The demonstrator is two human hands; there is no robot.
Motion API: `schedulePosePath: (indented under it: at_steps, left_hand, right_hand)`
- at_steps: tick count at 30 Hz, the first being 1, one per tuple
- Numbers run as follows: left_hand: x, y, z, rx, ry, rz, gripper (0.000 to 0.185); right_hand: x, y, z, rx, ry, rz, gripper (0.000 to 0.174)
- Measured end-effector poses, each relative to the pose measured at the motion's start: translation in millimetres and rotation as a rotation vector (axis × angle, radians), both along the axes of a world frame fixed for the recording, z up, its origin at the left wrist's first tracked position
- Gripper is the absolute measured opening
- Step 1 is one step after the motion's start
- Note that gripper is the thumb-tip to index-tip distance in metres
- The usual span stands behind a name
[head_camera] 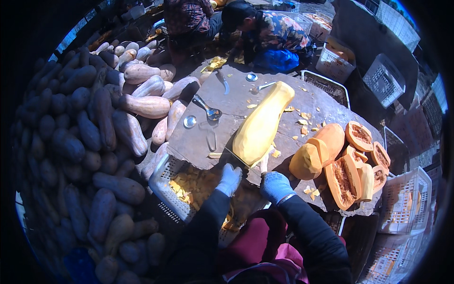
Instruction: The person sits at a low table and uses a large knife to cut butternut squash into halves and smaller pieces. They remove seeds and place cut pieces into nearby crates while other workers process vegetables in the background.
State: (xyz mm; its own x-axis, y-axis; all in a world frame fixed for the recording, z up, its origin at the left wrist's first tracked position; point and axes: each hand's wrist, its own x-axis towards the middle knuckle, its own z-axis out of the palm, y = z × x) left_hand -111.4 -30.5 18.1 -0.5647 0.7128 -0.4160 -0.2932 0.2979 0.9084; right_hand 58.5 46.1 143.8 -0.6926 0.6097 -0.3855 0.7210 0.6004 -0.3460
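A peeled pale-yellow squash [263, 122] lies lengthwise on the worn tabletop [234, 88], its wide end towards me. At that end a broad, dark knife blade [237, 158] stands against the flesh. My right hand [276, 187], in a blue-and-white work glove, is closed around the knife's handle side. My left hand [230, 180], also gloved, has its fingers curled by the near side of the blade; whether it grips the blade is hidden. To the right sit peeled orange squash pieces [305, 161] and halved squashes [342, 183] with their stringy seed cavities showing.
A black ladle [212, 113], a peeler [209, 136], a curved knife [224, 83] and a spoon [264, 87] lie on the table. Below its edge a white crate [166, 177] holds peelings. Unpeeled squashes [106, 131] pile up left; crates [404, 198] stand right. A person [280, 32] crouches beyond.
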Motion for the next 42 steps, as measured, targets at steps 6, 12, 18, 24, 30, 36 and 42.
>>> schedulePosePath:
  at_steps: [6,12,18,24,30,36,42]
  left_hand:
    - [1.5,-0.2,21.5,0.01,-0.127,0.071,0.018]
    - [-12.4,5.3,27.6,-0.021,-0.125,0.023,0.018]
    - [-13.5,7.6,1.9,0.008,-0.132,0.066,0.018]
    - [-13.2,26.1,-8.9,0.171,-0.168,0.169,0.079]
    - [-13.0,32.1,32.7,0.075,-0.186,0.125,0.056]
    - [-45.7,34.9,4.1,0.151,-0.488,0.146,0.045]
    - [-99.1,32.7,-116.1,0.15,0.167,-0.261,0.034]
  right_hand:
    - [-11.8,-7.6,-6.1,-0.095,-0.042,-0.015,0.026]
    - [-13.0,-12.0,-12.4,-0.144,-0.056,-0.015,0.028]
    - [9.9,-16.0,-10.1,-0.116,-0.035,-0.113,0.029]
    - [52.6,-21.1,-7.8,-0.124,0.025,-0.118,0.026]
    - [115.2,-33.0,9.4,-0.153,-0.055,-0.128,0.037]
    - [170.7,-52.2,22.2,-0.205,0.028,-0.194,0.035]
    - [191.7,-79.9,-0.8,-0.358,0.222,-0.329,0.034]
